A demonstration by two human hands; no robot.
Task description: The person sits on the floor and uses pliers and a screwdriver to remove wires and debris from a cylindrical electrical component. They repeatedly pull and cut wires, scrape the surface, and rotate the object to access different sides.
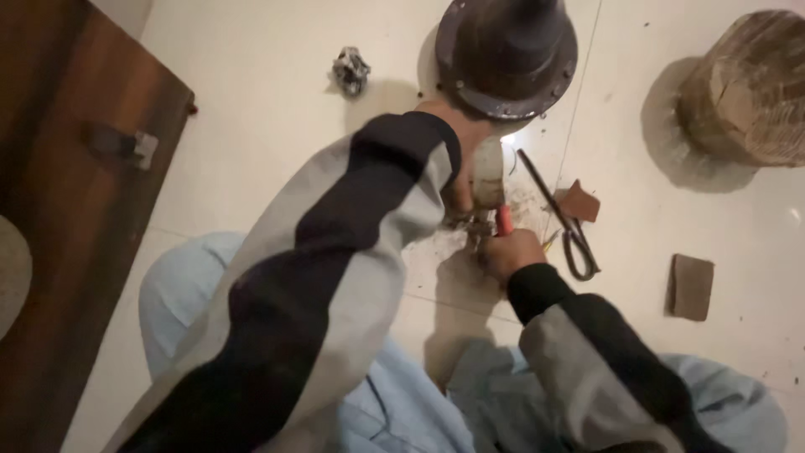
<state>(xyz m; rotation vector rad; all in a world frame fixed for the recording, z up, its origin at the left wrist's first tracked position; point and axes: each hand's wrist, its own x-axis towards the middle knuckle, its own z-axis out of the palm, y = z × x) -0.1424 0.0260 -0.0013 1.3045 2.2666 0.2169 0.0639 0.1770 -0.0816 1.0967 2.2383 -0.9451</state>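
From the head camera, we saw our left hand (pixel 457 159) clasped around a pale cylindrical part (pixel 488 174) held low over the white tiled floor (pixel 277 101), just near of the dark flanged metal housing (pixel 506 52). Our right hand (pixel 510 252) was clenched on a red-handled tool (pixel 503 220), its working end pressed into the small metal fitting (pixel 476 226) under the pale part. The picture was blurred there, so we could not tell the tool's kind.

We judged that the tool could slip off the fitting toward our left fingers, since both hands sat so close. The pale part might also twist loose in our grasp. Right of our hands lay black scissors (pixel 563 220) and a brown scrap (pixel 580 203), near enough to be knocked.
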